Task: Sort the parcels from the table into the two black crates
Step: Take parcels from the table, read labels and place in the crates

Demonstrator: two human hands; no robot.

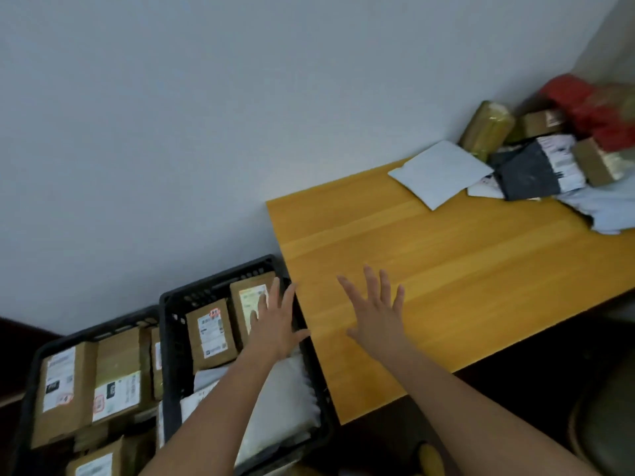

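Two black crates stand on the floor left of the wooden table (pixel 446 262). The near crate (pixel 171 338) holds brown boxes and white soft parcels; the left crate (pixel 32 369) holds several labelled brown boxes. My left hand (pixel 275 324) hovers flat, fingers straight, over the near crate's right side, holding nothing. My right hand (pixel 376 310) is spread open above the table's left part, empty. A heap of parcels lies at the table's far right: a white flat mailer (pixel 439 171), a dark grey bag (pixel 529 175), brown boxes (pixel 488 128) and red packets (pixel 591 104).
A pale wall runs behind the table and crates. A light blue soft parcel (pixel 604 207) lies at the table's right edge. Below the table's front edge it is dark, with a round stool or seat (pixel 604 427) at the lower right.
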